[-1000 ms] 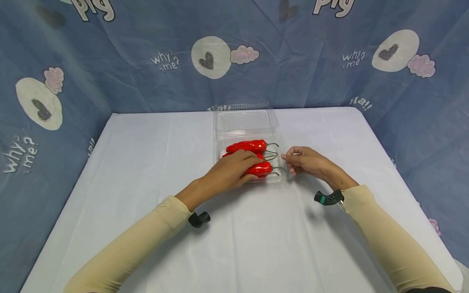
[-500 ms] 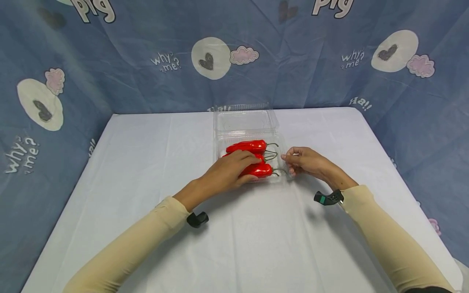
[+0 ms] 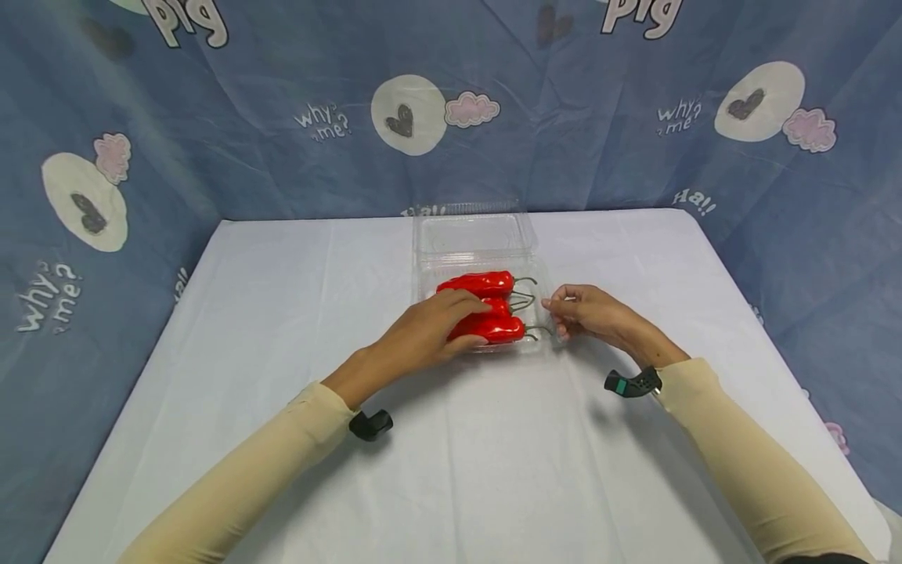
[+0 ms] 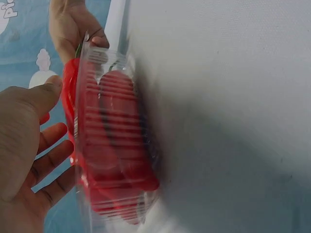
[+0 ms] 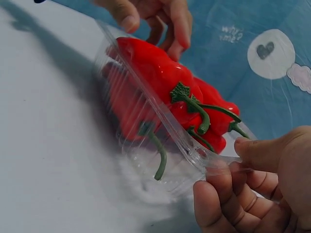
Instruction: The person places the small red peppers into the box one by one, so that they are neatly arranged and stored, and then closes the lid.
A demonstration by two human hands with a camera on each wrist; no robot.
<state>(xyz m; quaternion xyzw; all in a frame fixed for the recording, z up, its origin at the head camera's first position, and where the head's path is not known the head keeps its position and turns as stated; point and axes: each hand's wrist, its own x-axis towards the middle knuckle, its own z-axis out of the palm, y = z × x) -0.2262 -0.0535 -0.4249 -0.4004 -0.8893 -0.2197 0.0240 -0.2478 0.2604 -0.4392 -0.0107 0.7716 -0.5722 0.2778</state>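
Observation:
Several shiny red peppers (image 3: 496, 330) with green stems lie piled in a clear plastic clamshell box (image 5: 181, 138). Its lid (image 3: 472, 233) is folded back, away from me. My left hand (image 3: 426, 327) hovers over the left end of the peppers. In the left wrist view its thumb (image 4: 47, 92) and fingers are spread apart, with nothing gripped between them. At the box's right side, my right hand (image 3: 592, 313) pinches the corner of the clear rim between thumb and fingers, close to the stems (image 5: 218, 110).
A white cloth (image 3: 493, 454) covers the table. Behind and beside it hangs a blue printed curtain (image 3: 282, 172); the lid's far edge reaches the table's back edge. Dark straps (image 3: 634, 383) sit at both wrists.
My left hand has drawn back a little to the left, uncovering more of the near peppers. The near pepper has settled slightly lower. My right hand stays on the box corner.

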